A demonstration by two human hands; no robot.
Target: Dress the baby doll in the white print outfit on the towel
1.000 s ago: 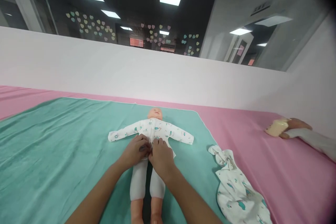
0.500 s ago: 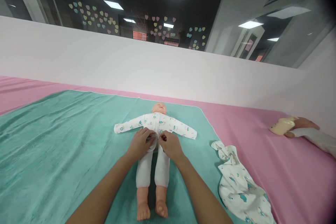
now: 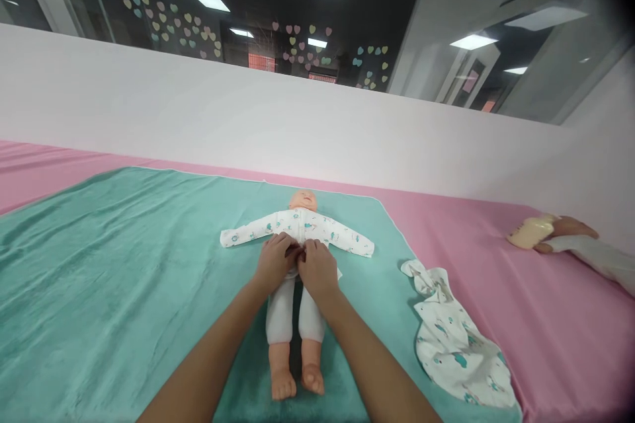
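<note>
A baby doll (image 3: 303, 201) lies face up on a teal towel (image 3: 124, 264), arms spread, dressed in a white printed top (image 3: 327, 230) and white leggings (image 3: 280, 310), its feet bare. My left hand (image 3: 274, 260) and my right hand (image 3: 318, 267) meet at the doll's waist. Both have their fingers curled, pinching the lower front of the top where its two sides come together. The fingertips are partly hidden by the cloth.
A loose white printed garment (image 3: 454, 344) lies on the towel's right edge. The pink mattress (image 3: 496, 277) runs to a white wall. At the far right another person's hand (image 3: 565, 230) holds a cream bottle (image 3: 528, 231).
My hands have drawn together again at the doll's waist after parting slightly. The camera tilted down, so the doll's feet now show.
</note>
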